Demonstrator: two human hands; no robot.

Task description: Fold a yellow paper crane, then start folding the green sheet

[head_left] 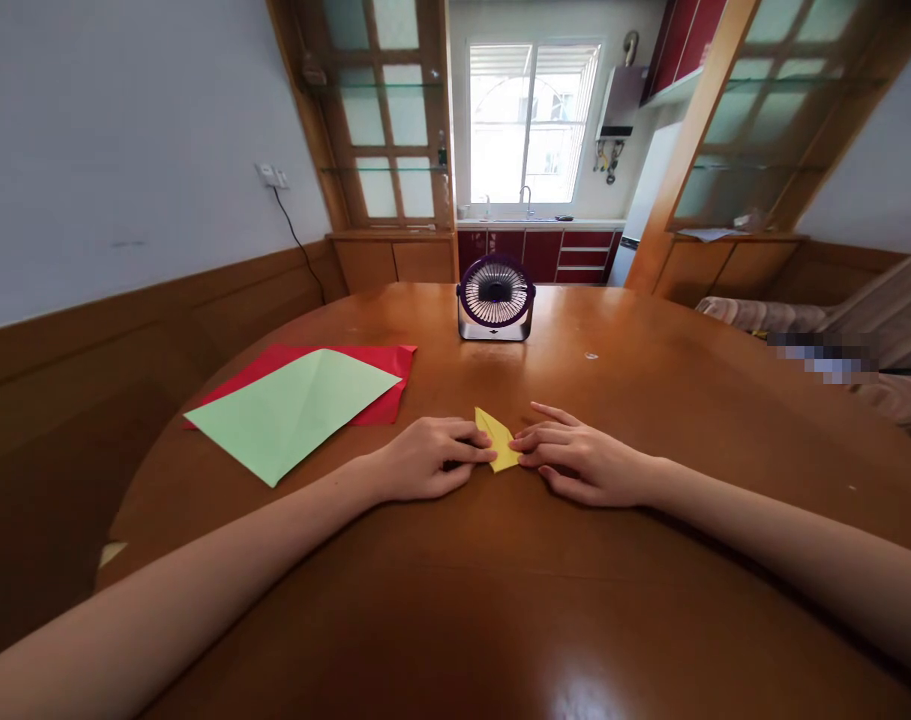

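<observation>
A small piece of folded yellow paper (500, 450) lies on the table in front of me, with a pointed upper corner and a visible crease. My left hand (432, 457) has its fingers and thumb on the left side of the paper, holding it against the tabletop. From the other side, my right hand (586, 460) holds the paper's right edge at its fingertips, one finger lifted away. The fingertips of both hands cover parts of the paper's edges.
A light green sheet (297, 415) lies over a red sheet (384, 405) on the left of the round wooden table (455, 620). A small purple fan (495, 292) stands at the far side. Striped fabric (762, 313) is beyond the right edge.
</observation>
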